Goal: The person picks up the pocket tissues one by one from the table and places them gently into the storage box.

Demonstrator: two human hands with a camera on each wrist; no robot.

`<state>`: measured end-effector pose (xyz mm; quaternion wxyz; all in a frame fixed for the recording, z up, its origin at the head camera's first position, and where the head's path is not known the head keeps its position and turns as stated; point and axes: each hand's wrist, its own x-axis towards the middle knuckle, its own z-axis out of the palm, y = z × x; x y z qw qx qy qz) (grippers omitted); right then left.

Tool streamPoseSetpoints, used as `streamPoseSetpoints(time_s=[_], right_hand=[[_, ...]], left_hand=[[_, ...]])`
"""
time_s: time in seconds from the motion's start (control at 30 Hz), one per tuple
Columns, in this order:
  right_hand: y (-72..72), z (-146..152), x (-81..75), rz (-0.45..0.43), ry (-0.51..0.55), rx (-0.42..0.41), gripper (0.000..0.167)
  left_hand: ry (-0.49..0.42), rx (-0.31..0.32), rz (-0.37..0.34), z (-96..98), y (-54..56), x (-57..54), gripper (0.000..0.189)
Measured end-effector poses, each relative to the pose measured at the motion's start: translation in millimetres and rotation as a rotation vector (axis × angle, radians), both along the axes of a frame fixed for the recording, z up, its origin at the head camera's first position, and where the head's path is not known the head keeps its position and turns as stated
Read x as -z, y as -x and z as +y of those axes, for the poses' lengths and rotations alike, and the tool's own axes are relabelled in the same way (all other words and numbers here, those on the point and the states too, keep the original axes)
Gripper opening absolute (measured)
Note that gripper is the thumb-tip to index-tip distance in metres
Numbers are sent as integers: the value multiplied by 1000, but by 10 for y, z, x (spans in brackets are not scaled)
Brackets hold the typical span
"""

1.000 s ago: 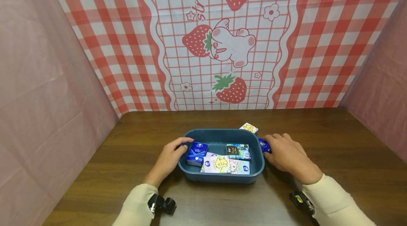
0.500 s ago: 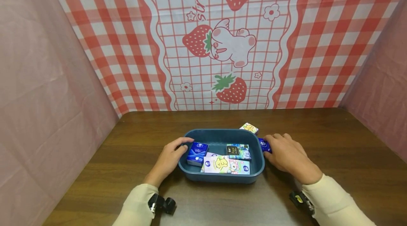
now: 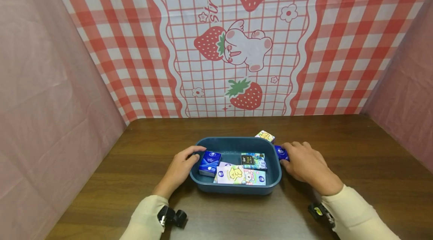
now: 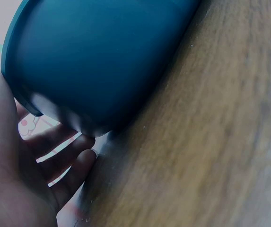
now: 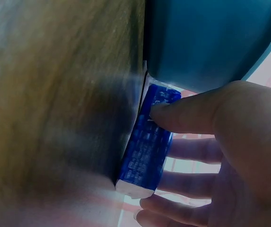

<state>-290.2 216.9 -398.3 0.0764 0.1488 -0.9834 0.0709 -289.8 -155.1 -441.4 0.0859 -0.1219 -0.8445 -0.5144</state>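
Note:
A dark blue-green plastic bin (image 3: 233, 190) stands on the table. My left hand (image 3: 180, 166) holds its left end, thumb and index at the rim and the other fingers against the outer wall (image 4: 102, 52). Just outside the bin's right end, my right hand (image 3: 306, 165) pinches a blue pocket tissue pack (image 5: 147, 142), thumb on one broad side and fingers behind. Inside the bin lie a blue tissue pack (image 3: 210, 163), a dark-labelled floral pack (image 3: 254, 161), and pale cartoon packs (image 3: 230, 174) overlapping along the near wall.
Behind the bin's back right corner lies another cartoon tissue pack (image 3: 265, 135), partly hidden by the rim. The brown wooden table (image 3: 162, 131) ends at a checked strawberry cloth (image 3: 250, 93). Pink cloth (image 3: 61, 93) hangs at both sides.
The blue tissue pack in my right hand has shifted and tilted up slightly. The left hand, the bin and its contents stay in place.

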Motion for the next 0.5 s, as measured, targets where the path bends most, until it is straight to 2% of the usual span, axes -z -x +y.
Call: streamPoseSetpoints(time_s=[0.5], right_hand=[[23,10,8,-5,26,33,54]], left_hand=[[0,-4,7,7,1,-3,28]])
